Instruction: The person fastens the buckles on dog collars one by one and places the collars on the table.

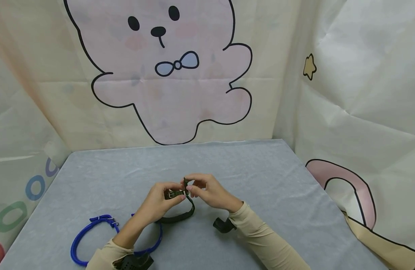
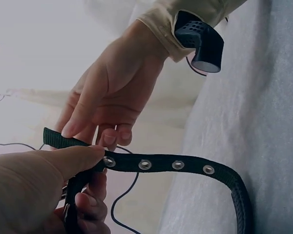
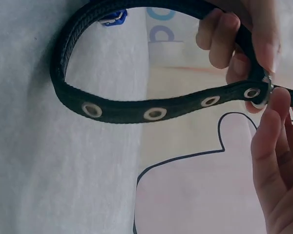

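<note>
A dark green strap collar [image 1: 180,218] with a row of silver eyelets [image 3: 155,113] hangs in a loop between both hands above the table. My left hand [image 1: 156,203] pinches it at the metal buckle [image 3: 269,87], thumb laid over the strap in the left wrist view. With thumb and fingers my right hand [image 1: 212,192] pinches the strap's free tip [image 2: 58,138], which sticks out past the buckle. In the right wrist view the eyelet part of the loop runs up to the buckle. The left fingers partly hide the buckle.
On the grey cloth-covered table [image 1: 254,165] lies a blue collar [image 1: 78,240] with a metal buckle, left of my left forearm. A blue strap [image 1: 155,245] shows right of that forearm, which hides what lies between. Printed cloth walls stand around the table.
</note>
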`<state>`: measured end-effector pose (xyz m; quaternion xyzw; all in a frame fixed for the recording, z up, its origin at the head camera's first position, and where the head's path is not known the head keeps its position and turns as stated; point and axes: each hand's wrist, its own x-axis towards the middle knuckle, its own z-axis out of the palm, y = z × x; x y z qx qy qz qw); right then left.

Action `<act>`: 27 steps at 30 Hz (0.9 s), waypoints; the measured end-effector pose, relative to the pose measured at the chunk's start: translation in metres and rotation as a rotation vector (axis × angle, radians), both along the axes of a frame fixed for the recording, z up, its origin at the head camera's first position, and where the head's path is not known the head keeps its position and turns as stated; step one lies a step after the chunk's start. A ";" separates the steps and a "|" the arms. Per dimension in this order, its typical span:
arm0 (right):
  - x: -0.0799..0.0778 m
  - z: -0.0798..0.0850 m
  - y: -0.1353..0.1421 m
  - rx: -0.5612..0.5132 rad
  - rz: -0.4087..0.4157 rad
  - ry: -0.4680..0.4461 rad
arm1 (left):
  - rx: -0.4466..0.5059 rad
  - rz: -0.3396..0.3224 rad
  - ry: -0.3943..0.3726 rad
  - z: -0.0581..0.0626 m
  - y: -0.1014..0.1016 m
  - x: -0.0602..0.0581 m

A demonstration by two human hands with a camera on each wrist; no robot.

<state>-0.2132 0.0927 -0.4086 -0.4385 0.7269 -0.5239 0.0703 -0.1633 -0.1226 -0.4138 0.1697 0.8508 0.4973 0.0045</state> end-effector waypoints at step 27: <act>-0.001 0.003 -0.001 -0.067 -0.044 -0.045 | -0.057 -0.041 -0.044 -0.009 0.005 -0.002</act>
